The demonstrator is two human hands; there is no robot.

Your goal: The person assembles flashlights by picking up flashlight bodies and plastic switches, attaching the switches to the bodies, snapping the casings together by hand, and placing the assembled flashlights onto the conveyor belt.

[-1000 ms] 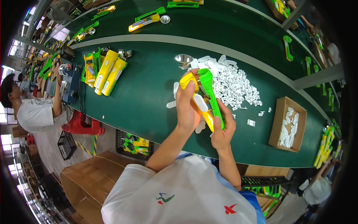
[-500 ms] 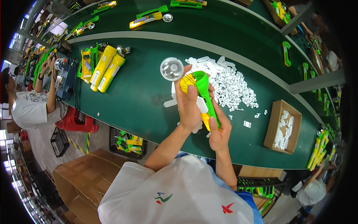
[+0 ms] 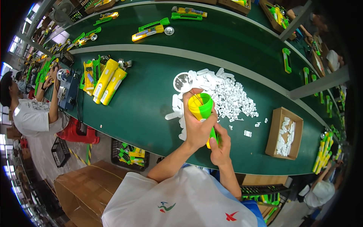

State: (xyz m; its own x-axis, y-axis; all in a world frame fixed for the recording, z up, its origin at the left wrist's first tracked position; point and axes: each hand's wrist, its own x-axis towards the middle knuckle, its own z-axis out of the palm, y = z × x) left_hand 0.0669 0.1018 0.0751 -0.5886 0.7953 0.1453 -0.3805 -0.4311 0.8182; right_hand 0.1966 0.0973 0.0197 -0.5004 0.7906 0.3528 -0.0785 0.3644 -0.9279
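Observation:
Between my hands is a flashlight body [image 3: 205,109] with one yellow half and one green half. The halves meet at its wide, round head, which faces up and shows its hollow inside. My left hand [image 3: 197,130] is closed around it just below the head. Lower down, my right hand [image 3: 221,146] grips the narrow handle with the thumb along it. Thin wires come out of the hollow head towards a round, shiny reflector [image 3: 183,82], which hangs beyond my left fingers. The handle's middle is hidden by my fingers.
Small white plastic parts [image 3: 234,98] lie heaped beyond my hands on the green table [image 3: 147,90]. A cardboard box [image 3: 269,142] holds white parts at right. Yellow flashlights [image 3: 107,81] and a blue device [image 3: 67,90] are at left. Flashlight pieces lie on a raised belt [image 3: 227,32].
The green half has closed against the yellow half at the head. The flashlight body has tipped so its opening faces up, and the reflector has moved slightly right and nearer.

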